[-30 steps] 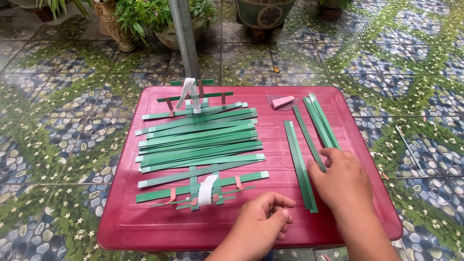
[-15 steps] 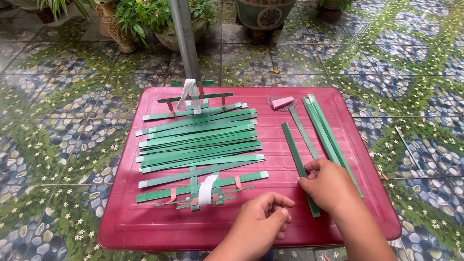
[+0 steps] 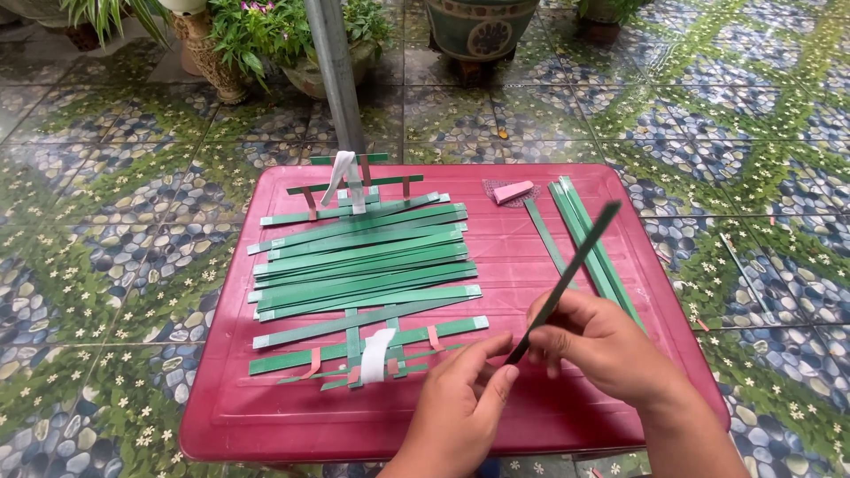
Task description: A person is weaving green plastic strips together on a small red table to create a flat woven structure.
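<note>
1. A green strip (image 3: 567, 270) is lifted off the red table (image 3: 266, 416), tilted, its far end up toward the right and its near end down between the two hands
2. The right hand (image 3: 602, 345) grasps the strip near its lower end, fingers curled around it
3. The left hand (image 3: 465, 398) is just beside the right one, thumb and forefinger pinched at the strip's lower tip; whether they truly grip it I cannot tell
4. Under the raised strip, spare strips (image 3: 593, 239) lie side by side on the right part of the table
5. A pink clip (image 3: 513, 191) lies at the far end of those strips
6. On the left part of the table lies a mat (image 3: 363, 265) of green strips laid close together, crossed near both ends by short upright strips, with white bands tied at the near and far ends
7. The table stands on a patterned tile floor (image 3: 106, 265); a grey pole (image 3: 336, 71) and plant pots (image 3: 212, 53) stand beyond it
</note>
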